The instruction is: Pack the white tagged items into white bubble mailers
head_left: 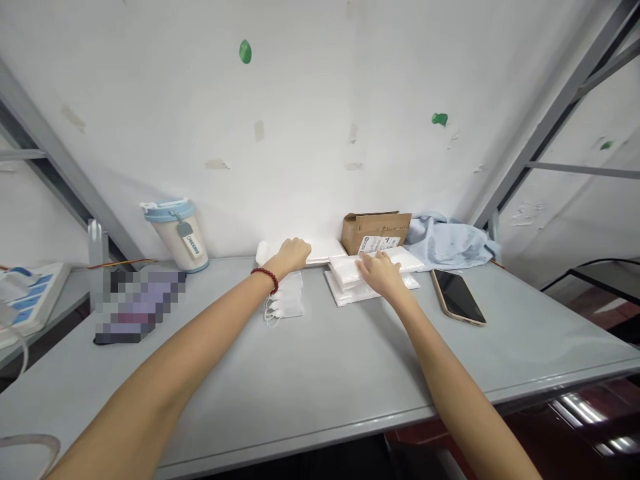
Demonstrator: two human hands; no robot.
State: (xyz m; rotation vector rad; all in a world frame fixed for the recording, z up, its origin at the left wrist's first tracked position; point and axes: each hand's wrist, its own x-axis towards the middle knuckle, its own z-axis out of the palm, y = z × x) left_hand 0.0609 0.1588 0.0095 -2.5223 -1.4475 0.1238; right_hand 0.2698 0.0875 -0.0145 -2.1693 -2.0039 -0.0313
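Note:
My left hand (294,253), with a dark red bead bracelet at the wrist, is curled closed over a flat white packet (325,251) by the wall. What its fingers hold, if anything, is hidden. Just below it lie several small white tags (287,308) with looped strings, in an overlapping row. My right hand (381,272) grips the upper of some white plastic packets (345,269), its thumb and fingers bent onto the glossy film. Another white packet (343,295) lies flat beneath, partly covered.
Behind the packets stands an open cardboard box (375,230), beside a light blue cloth (445,240). A phone (459,297) lies at right. A blue-lidded tumbler (180,237) stands at left near a blurred purple item (145,307). A power strip (35,300) sits at far left.

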